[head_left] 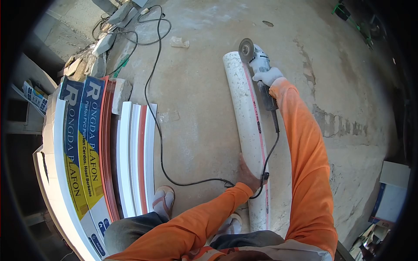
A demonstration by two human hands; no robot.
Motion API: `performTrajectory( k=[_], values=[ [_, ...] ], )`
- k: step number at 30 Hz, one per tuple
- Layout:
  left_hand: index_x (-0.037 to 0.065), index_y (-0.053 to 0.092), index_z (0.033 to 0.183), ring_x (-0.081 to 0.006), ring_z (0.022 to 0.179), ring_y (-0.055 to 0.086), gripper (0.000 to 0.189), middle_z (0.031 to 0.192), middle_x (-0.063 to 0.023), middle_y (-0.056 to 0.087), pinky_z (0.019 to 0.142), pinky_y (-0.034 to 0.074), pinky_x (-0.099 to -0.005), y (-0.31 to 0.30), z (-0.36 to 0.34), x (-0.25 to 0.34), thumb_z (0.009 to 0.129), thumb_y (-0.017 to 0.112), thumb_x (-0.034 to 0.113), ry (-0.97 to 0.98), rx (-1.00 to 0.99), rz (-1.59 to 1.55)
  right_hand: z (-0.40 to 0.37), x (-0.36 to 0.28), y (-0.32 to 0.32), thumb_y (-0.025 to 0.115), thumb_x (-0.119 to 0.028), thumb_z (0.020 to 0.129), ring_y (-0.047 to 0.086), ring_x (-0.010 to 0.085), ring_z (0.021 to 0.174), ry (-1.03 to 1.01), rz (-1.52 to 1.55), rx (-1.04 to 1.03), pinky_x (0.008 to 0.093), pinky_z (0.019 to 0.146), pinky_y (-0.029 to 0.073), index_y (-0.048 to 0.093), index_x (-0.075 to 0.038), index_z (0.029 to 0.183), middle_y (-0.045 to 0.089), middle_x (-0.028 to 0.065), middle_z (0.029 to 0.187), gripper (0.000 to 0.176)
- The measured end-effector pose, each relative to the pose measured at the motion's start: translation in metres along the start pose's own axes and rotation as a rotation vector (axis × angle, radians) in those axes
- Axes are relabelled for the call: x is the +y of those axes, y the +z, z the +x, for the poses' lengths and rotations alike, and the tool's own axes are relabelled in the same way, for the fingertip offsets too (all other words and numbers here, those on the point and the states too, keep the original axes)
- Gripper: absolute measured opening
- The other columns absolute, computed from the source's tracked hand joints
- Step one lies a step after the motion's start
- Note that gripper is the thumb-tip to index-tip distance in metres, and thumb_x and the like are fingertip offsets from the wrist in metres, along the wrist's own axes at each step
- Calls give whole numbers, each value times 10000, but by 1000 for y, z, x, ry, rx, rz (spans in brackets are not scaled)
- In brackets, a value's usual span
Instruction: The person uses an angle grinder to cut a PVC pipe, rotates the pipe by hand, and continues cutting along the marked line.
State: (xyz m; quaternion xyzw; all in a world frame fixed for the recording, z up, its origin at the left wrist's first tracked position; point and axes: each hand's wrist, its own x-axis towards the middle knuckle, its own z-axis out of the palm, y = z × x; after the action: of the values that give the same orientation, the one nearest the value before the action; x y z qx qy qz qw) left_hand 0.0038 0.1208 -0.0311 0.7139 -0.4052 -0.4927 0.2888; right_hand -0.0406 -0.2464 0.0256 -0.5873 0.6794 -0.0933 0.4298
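A long white PVC pipe (241, 100) with a thin red printed line lies on the floor, running away from me. My right hand (268, 76), in a white glove, is closed around a grey angle grinder (261, 63). The grinder's round disc (246, 49) is right at the pipe's far end, on its right side. Lower down, my left hand (247, 175) grips the pipe's left side near my feet, its fingers partly hidden. The grinder's black cord (276, 119) loops back across the pipe past my left wrist.
To the left stand boxed ceiling panels (89, 143) beside white and red-brown panel strips (137, 161). An extension cable (150, 78) winds over the concrete floor toward broken stone slabs (104, 43). A small pale chunk (179, 42) lies ahead; a carton (392, 191) stands at right.
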Motion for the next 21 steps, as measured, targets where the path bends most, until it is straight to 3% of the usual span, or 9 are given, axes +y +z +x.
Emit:
performTrajectory(
  k=[2, 4, 5, 12, 15, 17, 21],
  values=[
    [-59, -83, 1406, -379, 1300, 317, 1294, 1392, -276, 262, 1102, 262, -388, -1, -1, 0, 552, 851, 210, -1, 4, -13, -2, 2, 0, 775, -374, 537, 661, 265, 832, 12, -20, -11, 338, 732, 514, 661, 63, 987, 675, 178, 931, 638],
    [3, -144, 1420, -476, 1272, 293, 1290, 1366, -342, 216, 1083, 282, -480, -3, -3, 2, 606, 831, 232, 33, -10, -48, 1, 6, 4, 780, -350, 551, 648, 252, 768, -6, -28, 18, 344, 693, 508, 658, 60, 963, 671, 157, 880, 594],
    [3, -144, 1420, -476, 1272, 293, 1290, 1366, -342, 216, 1083, 282, -480, -2, -3, 2, 606, 831, 232, 34, -10, -50, 3, 8, 5, 785, -326, 564, 635, 240, 705, -24, -35, 48, 350, 654, 501, 656, 57, 938, 667, 135, 830, 550],
    [22, -145, 1426, -476, 1268, 304, 1283, 1362, -334, 230, 1079, 291, -484, -2, -1, 2, 618, 833, 216, 41, 9, 2, -12, 8, 2, 790, -329, 550, 635, 244, 727, 6, -63, 41, 356, 667, 498, 651, 69, 957, 667, 151, 848, 587],
    [27, -147, 1427, -478, 1267, 309, 1278, 1364, -335, 229, 1078, 293, -486, 1, 0, -2, 628, 831, 220, 57, 3, -10, -6, 15, 4, 773, -397, 527, 662, 269, 840, 22, -83, 1, 340, 737, 517, 661, 54, 1001, 676, 173, 946, 664],
    [29, -149, 1427, -479, 1270, 308, 1277, 1368, -336, 226, 1079, 293, -487, 2, 0, -4, 631, 831, 225, 77, 13, -24, -7, 15, 6, 788, -345, 547, 639, 248, 736, -4, -88, 33, 355, 668, 498, 646, 73, 975, 668, 156, 867, 614],
    [28, -145, 1430, -483, 1287, 291, 1280, 1380, -342, 210, 1078, 292, -490, 1, 0, -4, 631, 832, 245, 63, 5, -4, -16, 13, 3, 787, -343, 548, 639, 247, 728, -16, -72, 13, 352, 667, 498, 647, 72, 976, 669, 155, 864, 612]
  ],
)
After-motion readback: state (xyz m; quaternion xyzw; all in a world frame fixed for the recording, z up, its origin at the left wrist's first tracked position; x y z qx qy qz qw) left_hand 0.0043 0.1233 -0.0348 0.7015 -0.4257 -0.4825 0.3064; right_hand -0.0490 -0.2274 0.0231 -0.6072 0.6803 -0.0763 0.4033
